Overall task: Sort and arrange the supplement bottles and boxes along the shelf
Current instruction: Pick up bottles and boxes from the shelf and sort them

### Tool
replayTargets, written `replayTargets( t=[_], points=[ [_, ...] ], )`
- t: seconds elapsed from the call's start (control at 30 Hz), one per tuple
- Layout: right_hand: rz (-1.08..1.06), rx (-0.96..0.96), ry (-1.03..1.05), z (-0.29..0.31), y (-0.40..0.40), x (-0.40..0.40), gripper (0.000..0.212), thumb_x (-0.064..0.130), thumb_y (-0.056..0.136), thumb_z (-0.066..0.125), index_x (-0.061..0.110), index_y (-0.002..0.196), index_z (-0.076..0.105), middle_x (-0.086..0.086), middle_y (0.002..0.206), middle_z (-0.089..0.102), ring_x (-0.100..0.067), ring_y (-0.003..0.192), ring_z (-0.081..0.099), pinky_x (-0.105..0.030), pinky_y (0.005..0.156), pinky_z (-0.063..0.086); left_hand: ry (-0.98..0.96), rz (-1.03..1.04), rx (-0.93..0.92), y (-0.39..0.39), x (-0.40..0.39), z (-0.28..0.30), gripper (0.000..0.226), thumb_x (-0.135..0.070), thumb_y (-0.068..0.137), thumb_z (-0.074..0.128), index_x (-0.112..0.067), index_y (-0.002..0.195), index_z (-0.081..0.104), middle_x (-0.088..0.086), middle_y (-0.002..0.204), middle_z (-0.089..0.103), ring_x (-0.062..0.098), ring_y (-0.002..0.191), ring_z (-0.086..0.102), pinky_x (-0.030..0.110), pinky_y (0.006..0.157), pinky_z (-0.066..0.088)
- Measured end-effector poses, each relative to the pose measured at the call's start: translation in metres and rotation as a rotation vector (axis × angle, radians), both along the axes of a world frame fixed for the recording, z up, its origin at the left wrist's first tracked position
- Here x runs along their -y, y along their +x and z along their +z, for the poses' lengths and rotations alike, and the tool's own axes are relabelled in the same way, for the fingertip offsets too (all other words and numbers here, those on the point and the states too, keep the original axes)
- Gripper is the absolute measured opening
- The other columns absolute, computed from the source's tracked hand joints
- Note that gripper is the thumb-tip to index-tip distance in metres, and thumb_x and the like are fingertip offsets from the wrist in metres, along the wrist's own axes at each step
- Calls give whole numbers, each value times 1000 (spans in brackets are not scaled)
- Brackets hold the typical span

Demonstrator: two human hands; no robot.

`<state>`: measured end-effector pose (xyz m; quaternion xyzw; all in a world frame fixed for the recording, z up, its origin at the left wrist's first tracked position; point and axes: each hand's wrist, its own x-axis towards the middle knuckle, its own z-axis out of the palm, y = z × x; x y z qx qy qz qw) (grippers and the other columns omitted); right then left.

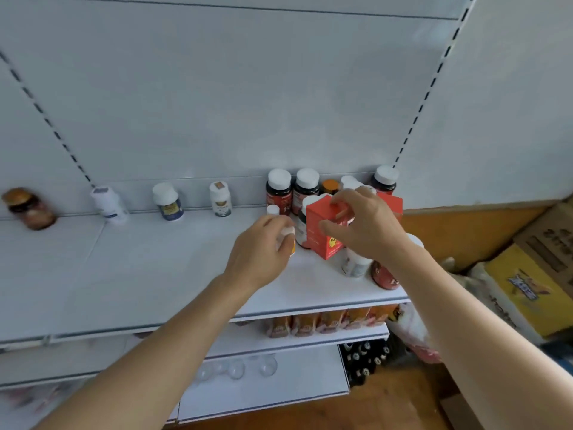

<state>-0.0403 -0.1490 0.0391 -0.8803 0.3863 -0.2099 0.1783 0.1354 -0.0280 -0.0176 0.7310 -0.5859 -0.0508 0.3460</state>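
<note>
White shelf [139,274], mostly bare. Left hand [260,252] grips a small white-capped bottle [286,238]; right hand [362,225] grasps a red box [319,228], both standing amid a crowded cluster of bottles at the shelf's right end. Four bottles, among them a blue-labelled bottle [169,201], stand spaced along the back wall. Sorting seems barely half done. Open room lies leftward; a red bottle [384,276] sits near the front edge.

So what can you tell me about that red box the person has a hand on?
The red box looks like thin cardboard, squarish, with small pale print and a little yellow face sticker low on its front. It stands slightly tilted on the white shelf, amid crowded bottles at the right end. The right hand grips its top, thumb on the front face. A second red box shows behind that hand.
</note>
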Motion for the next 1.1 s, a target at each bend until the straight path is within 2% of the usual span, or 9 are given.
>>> replayTargets(
  t=[0.13,0.3,0.47,0.57,0.67,0.83,0.9,1.0,1.1],
  points=[
    [-33,16,34,8,23,-16,38,47,79,66,27,111,68,6,97,51,-13,87,56,-26,77,44,6,-16,-101,15,-15,10,20,-30,95,56,-26,115,61,-7,111,59,11,89,61,37,81,53],
    [-30,29,-22,17,64,-53,27,47,80,63,23,92,70,4,83,63,-19,83,60,-34,74,51,-28,-61,-165,38,-43,16,23,-29,96,56,-30,118,63,-9,111,60,10,90,61,37,83,54],
    [54,-57,67,24,103,-93,31,51,85,62,28,106,69,6,89,71,-17,85,64,-33,75,53,-16,-44,-187,78,-81,19,28,-34,98,51,-36,125,61,-9,112,62,10,96,61,36,85,54],
    [150,-60,94,22,124,-109,48,70,75,65,36,108,67,9,95,63,-8,86,60,-22,67,45,8,-16,-186,102,-104,21,30,-35,99,52,-33,128,61,-8,117,63,7,95,61,26,84,53],
    [189,-39,106,17,146,-123,62,74,67,69,40,118,63,11,100,55,-6,88,56,-16,68,40,28,14,-251,121,-126,20,31,-36,99,53,-30,128,62,-8,119,64,7,96,62,23,85,52],
    [259,-24,230,20,187,-133,51,57,73,77,40,119,61,10,107,57,-6,70,64,-13,55,44,12,60,-337,161,-153,27,25,-31,97,57,-27,121,65,-9,118,65,5,100,62,27,89,53],
    [317,8,336,22,200,-133,48,46,76,80,37,118,60,9,108,60,-10,62,69,-21,60,55,13,106,-356,179,-157,32,25,-32,97,58,-28,120,66,-12,115,66,3,100,62,24,87,52],
    [399,46,383,25,232,-129,47,37,77,81,36,119,60,6,111,61,-13,66,71,-33,70,60,13,172,-354,208,-164,39,23,-29,98,57,-31,118,66,-16,108,67,-1,99,61,12,80,44],
    [479,23,318,26,268,-128,48,37,78,80,38,122,60,10,113,59,-7,74,69,-18,65,56,32,223,-347,233,-175,44,26,-26,99,55,-31,123,63,-14,114,66,0,104,60,7,78,42]
  ],
)
